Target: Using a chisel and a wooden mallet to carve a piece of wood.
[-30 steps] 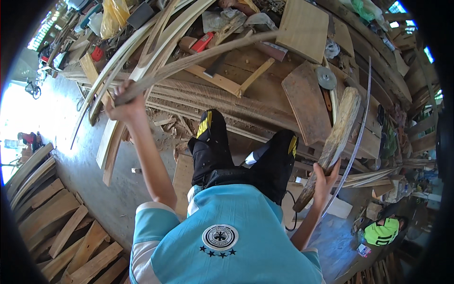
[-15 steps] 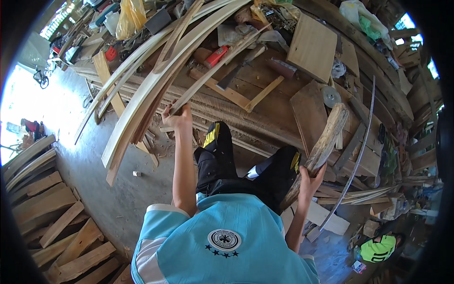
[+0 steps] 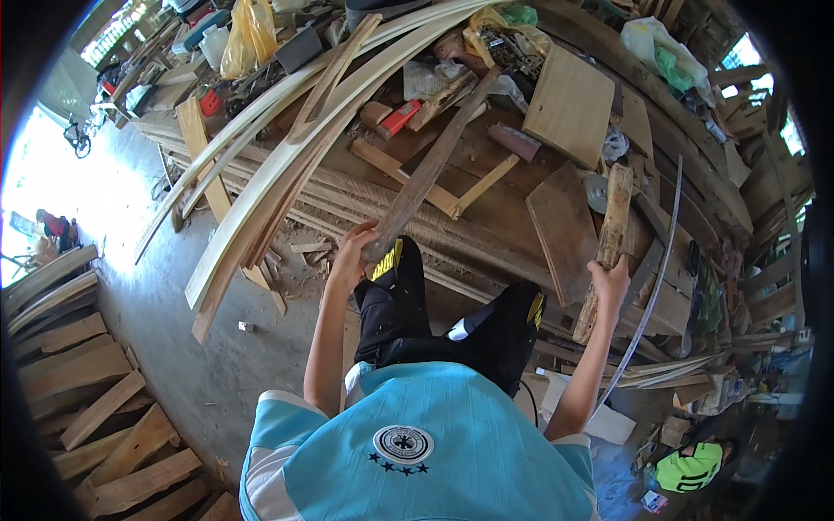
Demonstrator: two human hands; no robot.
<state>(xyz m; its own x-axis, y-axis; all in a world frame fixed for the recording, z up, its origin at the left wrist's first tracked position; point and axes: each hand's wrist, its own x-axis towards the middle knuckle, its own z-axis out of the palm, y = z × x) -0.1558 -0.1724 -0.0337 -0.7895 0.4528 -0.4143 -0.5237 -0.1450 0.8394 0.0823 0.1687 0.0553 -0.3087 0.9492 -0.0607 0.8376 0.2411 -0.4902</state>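
My left hand [image 3: 350, 256] is closed round the near end of a long, thin wooden strip [image 3: 434, 165]. Its brown wide face shows, and the strip slants away to the far right across the workbench [image 3: 495, 204]. My right hand [image 3: 610, 282] grips a rough, bark-edged piece of wood [image 3: 615, 213] near its middle, holding it almost upright in the picture at the right of the bench. A red tool [image 3: 400, 118] lies left of the strip's far part. Under the strip is a wooden corner frame [image 3: 452, 204].
Long curved boards [image 3: 287, 195] overhang the bench's left edge. Flat panels [image 3: 569, 104] lie at the far right, and a thin bent strip [image 3: 665, 260] stands right of my right hand. Cut planks [image 3: 104, 417] are piled at the lower left. A person in a yellow-green shirt [image 3: 691, 469] is at the lower right.
My left hand has moved right and nearer me, and the strip has turned to show its wider, darker face. My right hand has carried the rough wood farther away and to the right.
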